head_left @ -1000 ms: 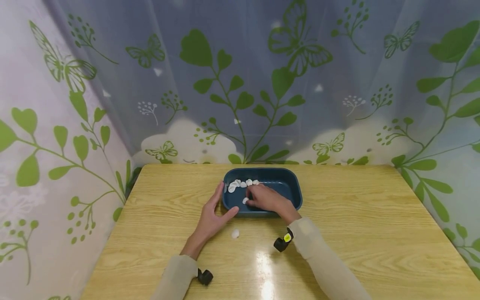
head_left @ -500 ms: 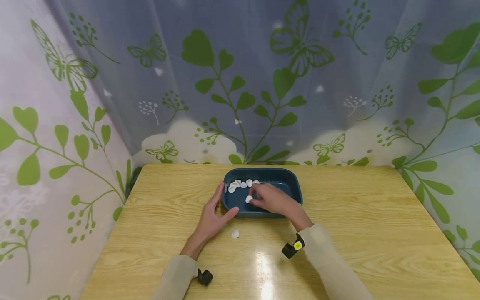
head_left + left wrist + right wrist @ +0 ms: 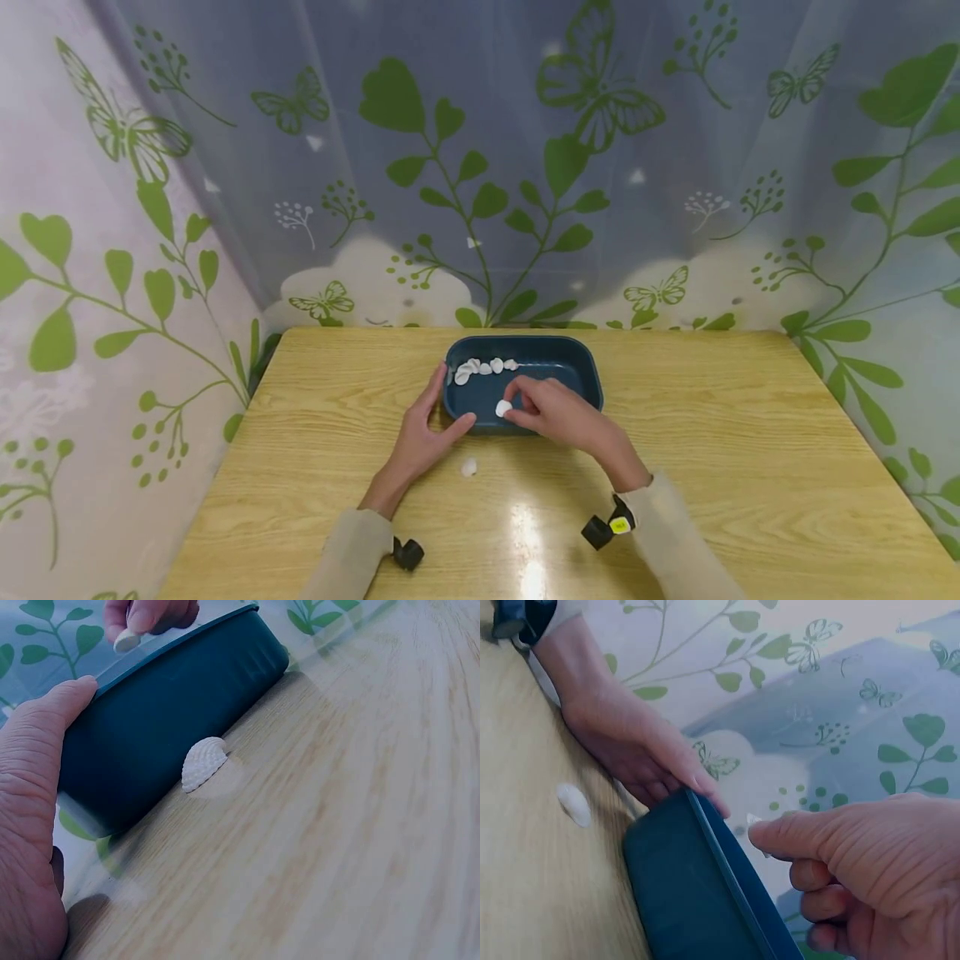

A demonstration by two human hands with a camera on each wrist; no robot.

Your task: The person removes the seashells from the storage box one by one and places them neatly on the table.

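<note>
A dark blue rectangular box (image 3: 558, 375) stands near the table's far edge. My left hand (image 3: 416, 437) rests at its left front corner, thumb fairly straight at the front rim and a finger along the left end. Over the box's front part, my right hand (image 3: 558, 412) pinches a small white seashell (image 3: 503, 408) between thumb and finger; the other fingers are curled in, as the right wrist view shows. Inside, several white seashells (image 3: 462, 375) form a row along the back wall and left end. One ribbed white shell (image 3: 203, 763) lies on the table just in front of the box.
The pale wooden table (image 3: 712, 458) extends to both sides of the box. Behind it hangs a curtain (image 3: 510, 167) printed with leaves and butterflies, continuing on the left and right.
My right hand has drawn back toward the right and front, carrying the pinched seashell from the box's left middle toward its front rim. My left hand has stayed in place.
</note>
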